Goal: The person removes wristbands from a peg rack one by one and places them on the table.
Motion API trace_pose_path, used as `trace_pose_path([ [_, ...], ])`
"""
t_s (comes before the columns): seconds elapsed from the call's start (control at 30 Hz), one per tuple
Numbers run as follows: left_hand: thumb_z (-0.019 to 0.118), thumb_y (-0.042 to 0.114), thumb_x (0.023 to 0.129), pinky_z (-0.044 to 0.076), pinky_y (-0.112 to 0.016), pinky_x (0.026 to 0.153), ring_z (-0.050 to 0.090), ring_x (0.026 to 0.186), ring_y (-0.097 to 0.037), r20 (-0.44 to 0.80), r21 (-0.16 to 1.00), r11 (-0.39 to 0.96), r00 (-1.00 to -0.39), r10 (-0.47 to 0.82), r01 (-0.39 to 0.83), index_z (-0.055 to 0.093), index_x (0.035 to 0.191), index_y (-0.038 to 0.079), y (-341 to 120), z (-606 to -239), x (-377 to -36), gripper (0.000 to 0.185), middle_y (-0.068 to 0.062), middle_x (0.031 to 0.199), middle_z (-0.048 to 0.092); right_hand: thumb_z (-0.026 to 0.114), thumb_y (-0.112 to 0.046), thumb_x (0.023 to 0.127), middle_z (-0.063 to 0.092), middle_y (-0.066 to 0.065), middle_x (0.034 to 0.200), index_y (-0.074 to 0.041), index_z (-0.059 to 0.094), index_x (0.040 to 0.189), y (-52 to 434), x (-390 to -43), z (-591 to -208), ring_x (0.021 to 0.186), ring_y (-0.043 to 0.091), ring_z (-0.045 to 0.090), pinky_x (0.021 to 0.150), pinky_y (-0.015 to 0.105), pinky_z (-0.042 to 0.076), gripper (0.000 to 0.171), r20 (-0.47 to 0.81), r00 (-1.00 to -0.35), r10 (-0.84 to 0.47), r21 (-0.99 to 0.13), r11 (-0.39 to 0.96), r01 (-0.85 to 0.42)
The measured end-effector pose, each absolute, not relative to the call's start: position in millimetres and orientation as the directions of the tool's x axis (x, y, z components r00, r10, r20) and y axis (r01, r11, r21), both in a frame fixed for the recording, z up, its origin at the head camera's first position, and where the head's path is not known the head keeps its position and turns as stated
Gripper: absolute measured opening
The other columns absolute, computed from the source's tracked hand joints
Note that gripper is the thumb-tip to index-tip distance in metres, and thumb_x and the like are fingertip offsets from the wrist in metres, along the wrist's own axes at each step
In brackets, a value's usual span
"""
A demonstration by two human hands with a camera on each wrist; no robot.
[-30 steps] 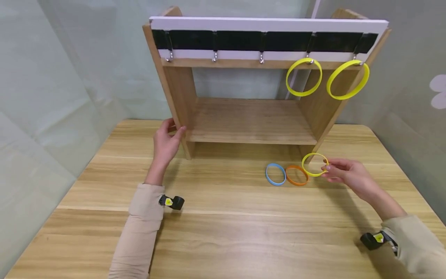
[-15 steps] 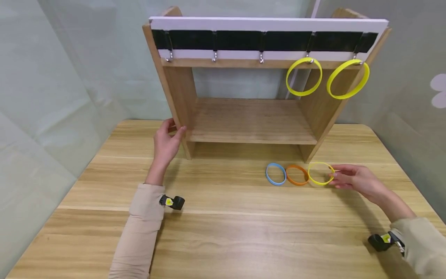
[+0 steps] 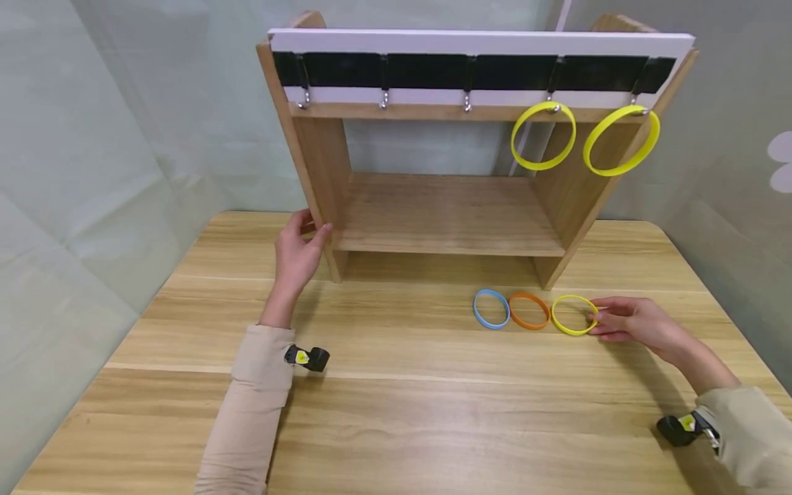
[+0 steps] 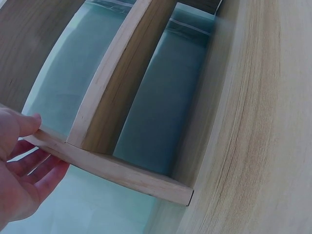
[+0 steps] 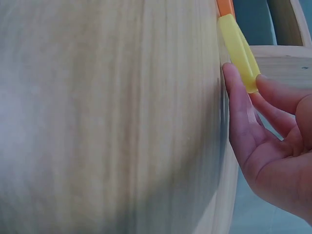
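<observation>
Right hand (image 3: 637, 323), at the right of the head view below mid-height: thumb and fingers pinch a yellow ring (image 3: 570, 333) at its right-hand rim. The ring extends leftward from the fingertips, low over the table (image 3: 433, 412) and roughly level with it; full contact with the surface cannot be confirmed. In the right wrist view the thumb bears on the near end of the band, at the upper right.

An orange ring (image 3: 530, 326) lies just left of the yellow one, and a blue ring (image 3: 491, 291) lies just left of the orange. All three form a row below the lower right of the wooden shelf unit (image 3: 452, 213).

Left hand (image 3: 299, 254), left of centre: it grips the front edge of the unit's left side panel (image 3: 324, 161), thumb on the inner side, fingers outside.

Materials: the rings are thin, smooth, circular bands. The table has a pale, streaked wood grain; the shelf unit is of plain wood with straight-edged boards. Across the top of the frame runs a white board (image 3: 482, 40) bearing a black strip (image 3: 427, 71) and five metallic hooks (image 3: 467, 103). Two further yellow bands (image 3: 538, 167) hang at upper right, one on each of the two rightmost hooks.
</observation>
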State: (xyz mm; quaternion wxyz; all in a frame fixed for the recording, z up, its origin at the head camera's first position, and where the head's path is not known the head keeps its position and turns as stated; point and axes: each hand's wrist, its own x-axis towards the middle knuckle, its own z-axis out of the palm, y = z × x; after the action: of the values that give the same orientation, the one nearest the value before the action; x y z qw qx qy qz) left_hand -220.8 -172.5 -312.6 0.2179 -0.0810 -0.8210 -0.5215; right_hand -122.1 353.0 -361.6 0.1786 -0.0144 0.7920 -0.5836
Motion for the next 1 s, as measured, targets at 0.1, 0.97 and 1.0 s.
trace_pose_path([
  [0.1,0.061,0.017,0.087,0.049,-0.037,0.079,0.054,0.1,-0.025,0.445,0.82,0.443,-0.891,-0.093,0.363,0.05,0.12,-0.003,-172.5,-312.6,-221.0,0.04,-0.017,0.115,0.055,0.056,-0.009,0.09,0.06,0.014,0.104,0.019,0.027,0.129,352.1,-121.7,-362.0,0.085,0.015,0.063,0.074,0.034,0.052,0.056,-0.278,-0.937,-0.21,-0.911,0.367,0.188],
  [0.97,0.061,0.017,0.087,0.049,-0.038,0.079,0.055,0.1,-0.026,0.458,0.811,0.448,-0.884,-0.088,0.376,0.05,0.119,-0.003,-173.3,-313.4,-221.8,0.039,-0.017,0.115,0.055,0.052,-0.023,0.093,0.05,0.027,0.12,0.008,0.047,0.124,326.5,-123.0,-339.1,0.09,0.003,0.057,0.074,0.023,0.051,0.045,-0.061,-0.993,-0.098,-0.78,0.625,-0.014],
  [1.0,0.061,0.017,0.087,0.049,-0.038,0.079,0.055,0.1,-0.026,0.458,0.811,0.45,-0.884,-0.089,0.375,0.05,0.119,-0.003,-173.4,-313.4,-221.9,0.039,-0.017,0.115,0.055,0.052,-0.023,0.093,0.051,0.027,0.12,0.008,0.047,0.125,323.4,-124.0,-336.1,0.091,0.004,0.058,0.074,0.024,0.051,0.045,-0.046,-0.994,-0.1,-0.784,0.62,-0.026],
])
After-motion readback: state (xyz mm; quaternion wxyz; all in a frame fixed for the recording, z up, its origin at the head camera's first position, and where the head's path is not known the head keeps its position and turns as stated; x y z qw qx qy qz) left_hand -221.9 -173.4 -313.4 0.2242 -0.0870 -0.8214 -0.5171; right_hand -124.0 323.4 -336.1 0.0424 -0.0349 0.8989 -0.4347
